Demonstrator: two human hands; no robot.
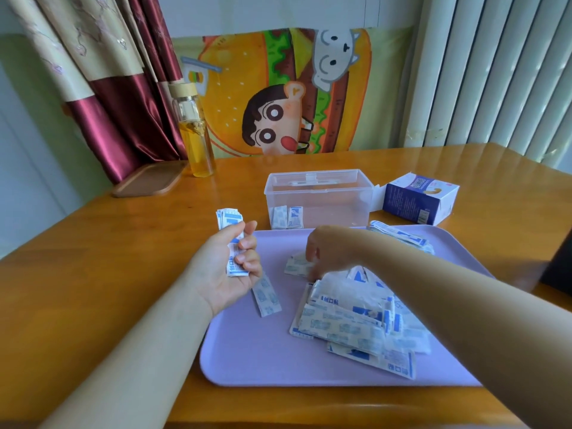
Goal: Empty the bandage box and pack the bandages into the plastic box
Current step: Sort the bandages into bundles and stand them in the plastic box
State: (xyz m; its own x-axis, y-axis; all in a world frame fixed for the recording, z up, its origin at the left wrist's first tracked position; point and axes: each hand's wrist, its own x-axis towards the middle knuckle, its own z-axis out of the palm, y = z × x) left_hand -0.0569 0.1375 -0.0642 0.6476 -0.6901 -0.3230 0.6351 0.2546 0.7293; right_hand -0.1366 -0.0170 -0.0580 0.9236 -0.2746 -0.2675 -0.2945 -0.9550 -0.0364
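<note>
A lilac tray (253,351) lies in front of me with a heap of white-and-blue wrapped bandages (356,317) on its right half. My left hand (229,267) is palm up over the tray's left edge and grips a small stack of bandages (230,239). My right hand (328,252) reaches down at the heap's far edge, fingers on some bandages (298,264); whether it pinches one is hidden. One loose bandage (266,297) lies beside my left hand. The clear plastic box (318,193) stands open behind the tray with two bandages (286,216) inside. The bandage box (421,199) lies open at the right.
More bandages (399,236) lie at the tray's far right corner. A glass bottle of yellow liquid (195,134) and a brown wooden tray (148,179) stand at the table's back left. A cartoon cloth (278,94) hangs behind. A dark object (557,264) sits at the right edge.
</note>
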